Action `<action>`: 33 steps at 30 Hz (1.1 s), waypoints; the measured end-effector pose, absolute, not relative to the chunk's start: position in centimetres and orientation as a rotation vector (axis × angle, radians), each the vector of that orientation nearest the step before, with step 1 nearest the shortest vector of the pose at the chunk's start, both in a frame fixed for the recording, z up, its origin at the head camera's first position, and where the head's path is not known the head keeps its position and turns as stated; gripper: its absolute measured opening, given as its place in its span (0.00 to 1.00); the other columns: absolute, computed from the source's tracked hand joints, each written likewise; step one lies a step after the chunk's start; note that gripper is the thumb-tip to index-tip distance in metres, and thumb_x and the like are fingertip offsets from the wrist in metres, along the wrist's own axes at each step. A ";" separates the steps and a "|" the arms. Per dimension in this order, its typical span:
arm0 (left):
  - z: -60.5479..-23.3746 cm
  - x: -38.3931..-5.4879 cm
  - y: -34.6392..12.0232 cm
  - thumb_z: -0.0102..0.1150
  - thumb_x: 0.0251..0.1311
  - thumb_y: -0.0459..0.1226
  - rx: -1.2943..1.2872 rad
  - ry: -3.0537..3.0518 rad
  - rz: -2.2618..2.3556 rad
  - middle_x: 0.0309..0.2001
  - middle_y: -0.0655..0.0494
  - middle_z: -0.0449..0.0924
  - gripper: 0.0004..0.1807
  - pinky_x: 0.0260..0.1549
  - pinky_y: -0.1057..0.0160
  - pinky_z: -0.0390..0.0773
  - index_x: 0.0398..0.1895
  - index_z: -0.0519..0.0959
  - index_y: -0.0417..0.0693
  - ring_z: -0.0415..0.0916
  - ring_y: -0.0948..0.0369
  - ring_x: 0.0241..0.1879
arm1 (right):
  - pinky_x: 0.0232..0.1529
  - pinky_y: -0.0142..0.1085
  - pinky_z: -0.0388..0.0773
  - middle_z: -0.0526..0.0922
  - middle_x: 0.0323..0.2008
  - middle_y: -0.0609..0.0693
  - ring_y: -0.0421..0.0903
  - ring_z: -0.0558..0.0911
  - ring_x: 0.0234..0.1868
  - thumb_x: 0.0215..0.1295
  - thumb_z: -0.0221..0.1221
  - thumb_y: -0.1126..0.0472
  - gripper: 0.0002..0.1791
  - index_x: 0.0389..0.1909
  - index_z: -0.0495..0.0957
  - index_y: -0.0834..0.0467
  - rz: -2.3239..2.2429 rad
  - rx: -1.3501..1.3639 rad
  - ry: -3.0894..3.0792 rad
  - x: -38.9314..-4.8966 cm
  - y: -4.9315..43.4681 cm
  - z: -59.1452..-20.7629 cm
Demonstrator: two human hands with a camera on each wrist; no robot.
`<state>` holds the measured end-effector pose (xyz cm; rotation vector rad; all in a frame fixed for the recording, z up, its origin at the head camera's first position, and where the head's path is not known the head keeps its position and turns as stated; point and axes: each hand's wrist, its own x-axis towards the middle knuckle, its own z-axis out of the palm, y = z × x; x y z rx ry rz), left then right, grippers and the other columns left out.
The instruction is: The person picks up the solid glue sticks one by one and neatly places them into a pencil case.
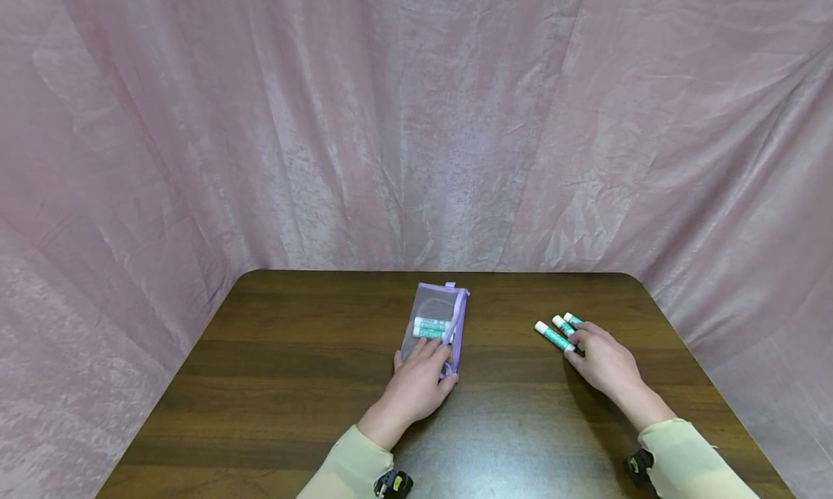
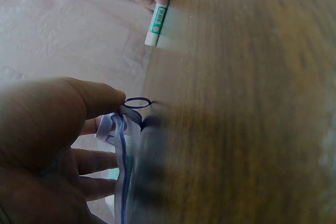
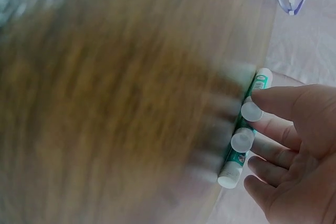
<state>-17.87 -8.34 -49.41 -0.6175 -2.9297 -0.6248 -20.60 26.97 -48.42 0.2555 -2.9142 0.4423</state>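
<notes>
My left hand rests on a see-through mesh pouch with a purple zipper edge, fingers stretched over its near half. In the left wrist view, the thumb touches the pouch corner beside the zipper pull ring. White-and-green glue sticks lie inside the pouch, just beyond the fingertips. Over on the right, my right hand pinches the end of the nearest glue stick between thumb and forefinger. Two more glue sticks lie beside it, partly hidden by the fingers; their round ends show in the right wrist view.
Both hands work over a brown wood-grain table with rounded far corners. Pink velvety curtains hang behind it and along its sides. Each wrist carries a small black camera at the sleeve cuff.
</notes>
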 end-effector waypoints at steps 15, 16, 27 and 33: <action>-49.3 -17.8 -8.4 0.64 0.67 0.50 -0.616 -2.928 -0.635 0.70 0.47 0.69 0.11 0.56 0.21 0.57 0.44 0.75 0.58 0.61 0.40 0.71 | 0.44 0.59 0.76 0.78 0.59 0.61 0.63 0.77 0.59 0.62 0.65 0.61 0.07 0.39 0.84 0.59 0.447 0.226 -2.880 -20.6 26.8 -48.3; -49.3 -17.8 -8.4 0.64 0.67 0.50 -0.616 -2.928 -0.636 0.70 0.47 0.69 0.11 0.56 0.21 0.57 0.44 0.75 0.58 0.61 0.40 0.71 | 0.43 0.59 0.77 0.79 0.59 0.60 0.62 0.77 0.59 0.62 0.65 0.62 0.07 0.39 0.84 0.60 0.448 0.225 -2.874 -20.6 26.7 -48.2; -49.3 -17.8 -8.4 0.63 0.67 0.50 -0.621 -2.931 -0.647 0.71 0.47 0.68 0.11 0.56 0.21 0.56 0.44 0.75 0.58 0.60 0.40 0.72 | 0.42 0.56 0.78 0.80 0.58 0.60 0.62 0.78 0.58 0.63 0.67 0.62 0.08 0.41 0.85 0.61 0.452 0.248 -2.832 -20.6 26.4 -47.9; -49.3 -17.8 -8.4 0.63 0.67 0.50 -0.624 -2.933 -0.649 0.71 0.47 0.68 0.11 0.56 0.21 0.56 0.44 0.75 0.58 0.60 0.40 0.72 | 0.41 0.55 0.78 0.80 0.58 0.60 0.61 0.79 0.57 0.62 0.68 0.62 0.08 0.40 0.85 0.60 0.454 0.267 -2.818 -20.8 26.3 -47.9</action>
